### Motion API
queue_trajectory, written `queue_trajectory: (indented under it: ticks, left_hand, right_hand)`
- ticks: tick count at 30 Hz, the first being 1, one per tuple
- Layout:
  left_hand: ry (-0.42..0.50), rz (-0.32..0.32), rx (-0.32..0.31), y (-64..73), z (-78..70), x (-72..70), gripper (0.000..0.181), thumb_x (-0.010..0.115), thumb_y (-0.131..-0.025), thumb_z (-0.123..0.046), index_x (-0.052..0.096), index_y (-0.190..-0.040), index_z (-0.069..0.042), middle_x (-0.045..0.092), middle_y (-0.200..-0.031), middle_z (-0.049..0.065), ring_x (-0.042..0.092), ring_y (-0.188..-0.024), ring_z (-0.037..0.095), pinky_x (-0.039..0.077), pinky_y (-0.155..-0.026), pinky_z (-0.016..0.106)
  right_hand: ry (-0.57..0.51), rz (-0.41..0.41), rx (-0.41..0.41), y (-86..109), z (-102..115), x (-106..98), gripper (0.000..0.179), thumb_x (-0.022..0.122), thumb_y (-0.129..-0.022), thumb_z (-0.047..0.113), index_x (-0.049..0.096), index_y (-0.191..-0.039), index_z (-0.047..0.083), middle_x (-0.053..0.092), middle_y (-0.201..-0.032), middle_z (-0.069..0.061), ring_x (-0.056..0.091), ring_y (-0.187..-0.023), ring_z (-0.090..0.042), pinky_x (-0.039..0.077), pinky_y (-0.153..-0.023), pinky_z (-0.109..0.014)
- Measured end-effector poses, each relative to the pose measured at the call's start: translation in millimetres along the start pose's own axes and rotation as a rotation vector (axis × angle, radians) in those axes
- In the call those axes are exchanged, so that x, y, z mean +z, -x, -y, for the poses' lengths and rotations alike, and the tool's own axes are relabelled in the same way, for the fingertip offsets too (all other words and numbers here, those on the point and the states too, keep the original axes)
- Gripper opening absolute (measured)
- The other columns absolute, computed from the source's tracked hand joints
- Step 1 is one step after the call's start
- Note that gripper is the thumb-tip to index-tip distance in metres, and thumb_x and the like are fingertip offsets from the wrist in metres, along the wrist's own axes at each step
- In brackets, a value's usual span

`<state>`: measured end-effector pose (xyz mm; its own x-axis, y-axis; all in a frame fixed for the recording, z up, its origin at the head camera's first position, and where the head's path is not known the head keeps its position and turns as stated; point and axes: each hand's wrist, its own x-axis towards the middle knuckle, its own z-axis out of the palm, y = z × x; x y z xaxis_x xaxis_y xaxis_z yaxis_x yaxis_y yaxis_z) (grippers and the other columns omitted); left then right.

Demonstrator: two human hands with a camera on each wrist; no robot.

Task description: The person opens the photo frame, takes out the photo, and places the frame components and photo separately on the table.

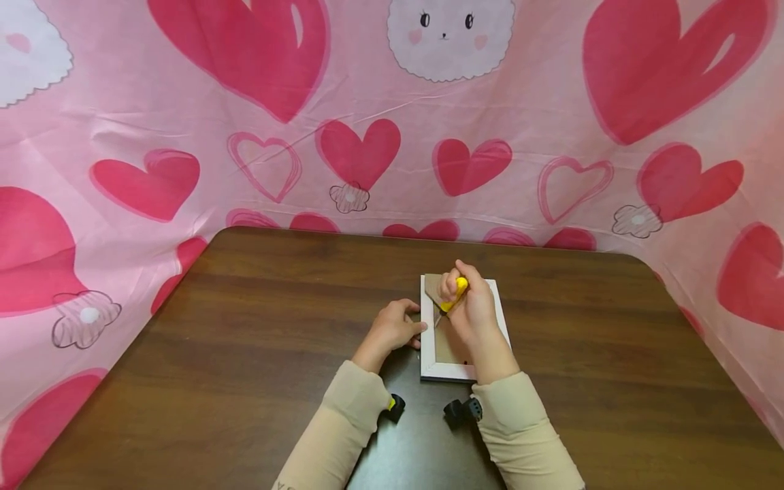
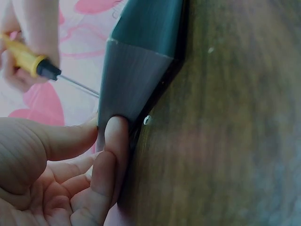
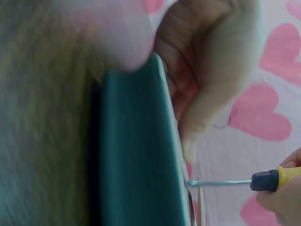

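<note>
Gripping a yellow-handled screwdriver [image 1: 454, 297], right hand [image 1: 476, 314] has fingers curled round the handle, metal tip at inner left edge of white-rimmed frame [image 1: 427, 348]. Left hand [image 1: 392, 328] pinches frame's left side, thumb at the rim, fingers against the dark side wall. Frame lies flat on brown wood table [image 1: 245, 354], roughly mid-table, brown backing board [image 1: 452, 348] facing up. Pink heart-print cloth [image 1: 361, 102] hangs behind table. Sleeves [image 1: 356, 401] beige.

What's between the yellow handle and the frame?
A black collar, then a thin metal shaft; the right wrist view shows both.
</note>
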<state>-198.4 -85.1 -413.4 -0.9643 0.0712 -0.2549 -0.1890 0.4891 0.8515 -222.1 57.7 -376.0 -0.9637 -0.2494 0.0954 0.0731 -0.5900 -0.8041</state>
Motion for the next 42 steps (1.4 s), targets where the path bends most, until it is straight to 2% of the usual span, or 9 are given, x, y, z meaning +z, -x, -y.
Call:
queue_trajectory:
  ticks: [5, 11, 17, 22, 30, 37, 42]
  left_hand:
    - [0.024, -0.003, 0.019, -1.1, 2.9, 1.2, 0.036, 0.071, -0.091, -0.009, 0.06, -0.123, 0.002, 0.065, -0.063, 0.005, 0.06, -0.046, 0.009, 0.044, -0.053, 0.02]
    - [0.028, 0.011, 0.008, -2.2, 3.6, 2.0, 0.036, 0.07, -0.091, -0.01, 0.06, -0.124, 0.002, 0.064, -0.062, 0.004, 0.06, -0.048, 0.008, 0.043, -0.052, 0.02]
    - [0.033, 0.023, 0.009, -2.3, 3.2, 2.8, 0.037, 0.07, -0.092, -0.011, 0.059, -0.124, 0.002, 0.063, -0.061, 0.003, 0.06, -0.047, 0.008, 0.043, -0.052, 0.02]
    - [0.036, 0.027, 0.0, -3.4, 2.1, 3.0, 0.038, 0.07, -0.092, -0.012, 0.059, -0.125, 0.002, 0.061, -0.06, 0.001, 0.059, -0.047, 0.008, 0.043, -0.053, 0.02]
    - [0.033, 0.025, 0.006, -2.2, 1.0, 3.0, 0.037, 0.07, -0.092, -0.012, 0.06, -0.125, 0.003, 0.063, -0.061, 0.002, 0.06, -0.047, 0.007, 0.045, -0.052, 0.02]
    - [0.125, 0.05, -0.034, -0.1, 1.4, -0.4, 0.024, 0.07, -0.092, -0.009, 0.061, -0.111, 0.003, 0.066, -0.067, 0.008, 0.063, -0.048, 0.01, 0.053, -0.051, 0.024]
    - [0.112, 0.062, -0.043, 1.0, 1.9, -8.5, 0.019, 0.066, -0.095, -0.013, 0.061, -0.108, 0.001, 0.067, -0.071, 0.01, 0.065, -0.05, 0.012, 0.053, -0.052, 0.024]
  right_hand:
    - [-0.137, -0.051, 0.035, -1.2, 7.2, -16.9, 0.059, 0.021, -0.108, 0.023, 0.033, -0.051, 0.011, 0.025, -0.05, 0.0, 0.013, -0.059, -0.02, 0.01, -0.063, -0.029]
    - [-0.186, -0.112, 0.068, 0.2, 12.0, -28.4, 0.056, 0.02, -0.108, 0.028, 0.024, -0.055, 0.01, 0.022, -0.051, 0.0, 0.013, -0.06, -0.018, 0.008, -0.065, -0.029]
    - [-0.229, -0.132, 0.079, 1.1, 15.7, -30.3, 0.057, 0.02, -0.108, 0.029, 0.024, -0.055, 0.01, 0.023, -0.051, 0.0, 0.013, -0.06, -0.018, 0.01, -0.063, -0.028]
    - [-0.232, -0.11, 0.056, 0.3, 19.0, -29.9, 0.057, 0.02, -0.108, 0.028, 0.025, -0.055, 0.01, 0.024, -0.052, -0.001, 0.014, -0.059, -0.018, 0.014, -0.06, -0.026]
    - [-0.196, -0.095, 0.019, 0.8, 25.6, -29.2, 0.058, 0.02, -0.109, 0.027, 0.028, -0.054, 0.01, 0.026, -0.051, 0.0, 0.015, -0.057, -0.017, 0.013, -0.06, -0.027]
    - [-0.145, -0.007, -0.083, 1.9, 34.6, -26.3, 0.058, 0.025, -0.11, 0.027, 0.03, -0.055, 0.011, 0.022, -0.055, 0.0, 0.014, -0.056, -0.018, 0.01, -0.059, -0.026]
    - [-0.053, -0.016, -0.178, 4.1, 39.9, -20.8, 0.053, 0.037, -0.108, 0.014, 0.031, -0.055, 0.01, 0.023, -0.054, -0.001, 0.016, -0.055, -0.018, 0.011, -0.06, -0.029]
